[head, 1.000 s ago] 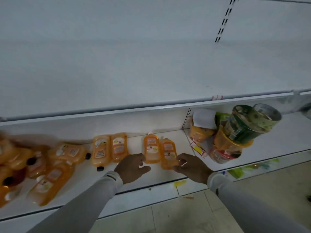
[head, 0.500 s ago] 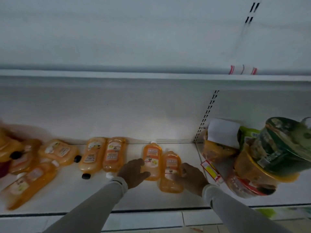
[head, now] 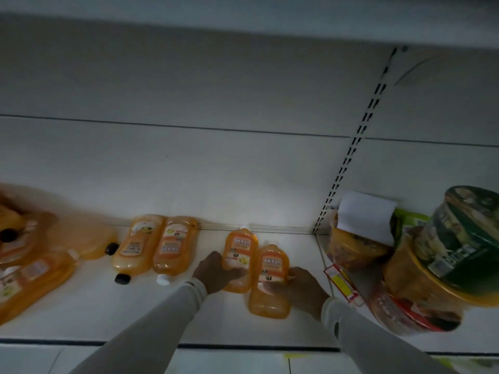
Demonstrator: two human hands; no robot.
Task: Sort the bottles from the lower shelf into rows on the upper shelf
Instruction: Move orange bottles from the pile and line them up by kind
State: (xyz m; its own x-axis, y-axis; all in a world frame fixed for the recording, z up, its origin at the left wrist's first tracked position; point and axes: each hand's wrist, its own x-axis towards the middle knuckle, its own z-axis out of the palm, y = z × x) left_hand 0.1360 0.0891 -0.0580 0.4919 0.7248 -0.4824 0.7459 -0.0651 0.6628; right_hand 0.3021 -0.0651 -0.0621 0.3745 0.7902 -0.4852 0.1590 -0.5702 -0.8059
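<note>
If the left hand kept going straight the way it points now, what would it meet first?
The left hand already grips the left orange bottle, so that bottle comes first. Behind it, the line looks free up to the shelf's white back wall, though depth is hard to judge.

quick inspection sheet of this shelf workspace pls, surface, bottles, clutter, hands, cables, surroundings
surface: white lower shelf, dimly lit
job's things: orange bottles lying flat on it; two middle bottles, left one and right one, side by side, caps toward the back; a pair further left, caps toward the front; a blurred heap at far left
clutter: stacked tubs and packets at right, red and yellow tag
hands: left hand grips the left middle bottle; right hand grips the right one
cables: nothing seen
surroundings: white back panel, slotted upright, upper shelf underside
</note>
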